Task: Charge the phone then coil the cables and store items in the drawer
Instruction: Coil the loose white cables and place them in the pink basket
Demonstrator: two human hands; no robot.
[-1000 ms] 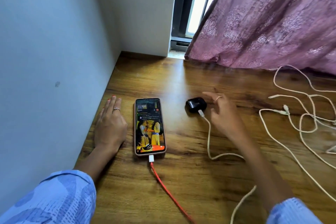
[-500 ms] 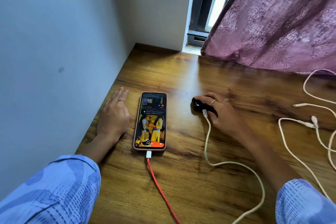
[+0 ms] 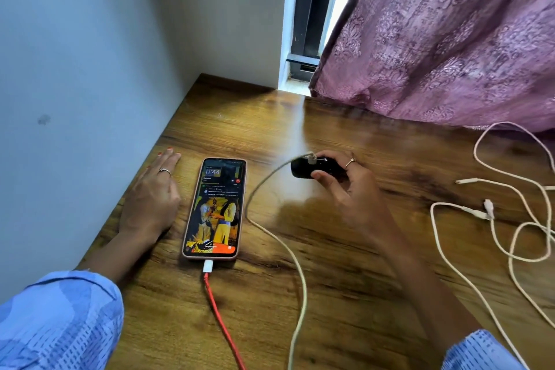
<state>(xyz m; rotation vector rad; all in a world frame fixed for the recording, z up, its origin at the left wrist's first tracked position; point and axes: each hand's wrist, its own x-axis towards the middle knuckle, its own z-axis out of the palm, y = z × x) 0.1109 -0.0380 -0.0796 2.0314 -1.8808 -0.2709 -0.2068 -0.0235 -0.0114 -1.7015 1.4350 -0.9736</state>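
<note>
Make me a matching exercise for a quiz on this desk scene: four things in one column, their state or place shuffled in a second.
Things:
1. phone
2. black case
3. left hand
4. loose white cables

States:
A. lies flat on the desk by the wall
B. gripped by the right hand, white cable plugged in
C. screen lit, red cable plugged in
D. tangled on the desk near the curtain

Pairs: 1-C, 2-B, 3-A, 4-D

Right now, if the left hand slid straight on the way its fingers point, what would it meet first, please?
The left hand lies flat, pointing up the table; bare wood lies ahead, then probably the side wall, though depth is unclear.
</note>
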